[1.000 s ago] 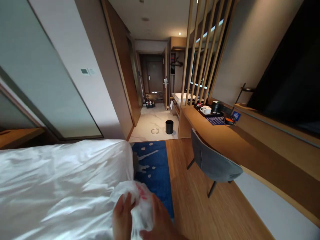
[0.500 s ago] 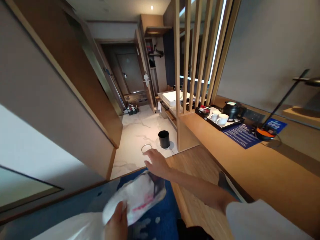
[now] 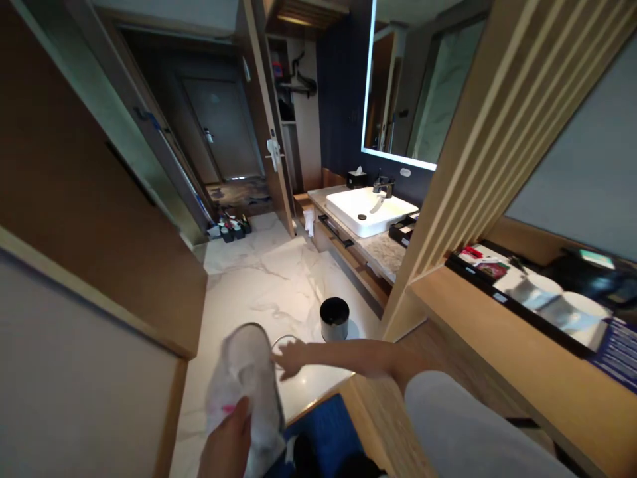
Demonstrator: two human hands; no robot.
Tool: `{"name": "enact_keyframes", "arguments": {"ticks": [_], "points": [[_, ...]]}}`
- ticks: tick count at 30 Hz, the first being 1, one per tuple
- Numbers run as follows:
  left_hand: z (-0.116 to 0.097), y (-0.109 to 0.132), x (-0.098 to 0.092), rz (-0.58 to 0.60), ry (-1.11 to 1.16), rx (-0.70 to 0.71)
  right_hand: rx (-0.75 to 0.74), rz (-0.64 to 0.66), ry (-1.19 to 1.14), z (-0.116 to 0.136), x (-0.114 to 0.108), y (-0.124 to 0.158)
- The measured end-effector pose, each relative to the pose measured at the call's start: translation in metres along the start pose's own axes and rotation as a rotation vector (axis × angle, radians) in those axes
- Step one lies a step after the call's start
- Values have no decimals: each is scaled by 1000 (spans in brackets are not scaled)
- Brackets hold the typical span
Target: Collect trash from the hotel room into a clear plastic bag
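A thin white plastic bag point(image 3: 246, 375) with pink print hangs in front of me, blurred by motion. My left hand point(image 3: 229, 438) is closed on its near side, thumb on top. To the right of the bag my right hand point(image 3: 291, 358) reaches out, fingers apart and holding nothing that I can see. Just behind those fingers a thin pale ring point(image 3: 284, 336) appears on the marble floor, partly covered by the hand; whether they touch I cannot tell. A dark cylindrical bin point(image 3: 334, 325) stands beyond and to the right of my right hand.
A wooden counter point(image 3: 478, 325) with a black tray point(image 3: 502, 299) of cups runs along the right, behind a slatted divider point(image 3: 478, 166). Farther off stand a washbasin point(image 3: 368, 222), an open door point(image 3: 269, 126) and a caddy of bottles point(image 3: 231, 229) on the floor.
My view has moved forward toward the marble floor and basin. The bag has swung upright, its far end now over the marble. My right hand has come nearer the ring.
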State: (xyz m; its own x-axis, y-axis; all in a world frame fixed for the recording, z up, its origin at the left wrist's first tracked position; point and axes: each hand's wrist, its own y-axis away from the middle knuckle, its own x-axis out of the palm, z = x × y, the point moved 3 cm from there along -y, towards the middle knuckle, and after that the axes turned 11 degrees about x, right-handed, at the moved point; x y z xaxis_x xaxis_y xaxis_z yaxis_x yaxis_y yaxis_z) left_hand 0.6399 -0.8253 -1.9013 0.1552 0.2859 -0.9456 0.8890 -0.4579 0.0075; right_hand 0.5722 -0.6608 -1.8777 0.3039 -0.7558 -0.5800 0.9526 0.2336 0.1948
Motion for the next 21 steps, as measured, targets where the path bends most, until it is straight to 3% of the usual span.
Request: {"name": "enact_keyframes", "arguments": {"ticks": [3,5,6,7,9,11,12,13,14,16,19,21], "points": [[57,-90,-24,78,-59,-11,2,-200,-155,18,-93,-93],[93,-159,-51,40,-124,-42,-19,-276,-354,16,-123,-137],[109,-195,-65,21,-152,-61,-6,-209,-465,11,-123,-158],[123,-233,-76,10,-167,-78,24,-40,-567,3,-114,-179],[145,-312,-91,-4,-146,-88,124,550,-679,-18,-76,-221],[161,-391,-95,-5,-66,-78,227,1122,-613,-45,-46,-266],[169,-430,-94,-6,-25,-73,274,1237,-533,-61,-44,-296],[176,-468,-93,0,10,-69,305,1257,-446,-76,-52,-332],[185,-505,-91,16,41,-70,321,1158,-365,-87,-69,-374],[203,-571,-91,76,83,-79,301,796,-250,-98,-128,-467],[234,-652,-103,178,136,-80,246,323,-173,-83,-221,-597],[256,-697,-123,179,169,-127,181,92,-128,-62,-255,-664]]}}
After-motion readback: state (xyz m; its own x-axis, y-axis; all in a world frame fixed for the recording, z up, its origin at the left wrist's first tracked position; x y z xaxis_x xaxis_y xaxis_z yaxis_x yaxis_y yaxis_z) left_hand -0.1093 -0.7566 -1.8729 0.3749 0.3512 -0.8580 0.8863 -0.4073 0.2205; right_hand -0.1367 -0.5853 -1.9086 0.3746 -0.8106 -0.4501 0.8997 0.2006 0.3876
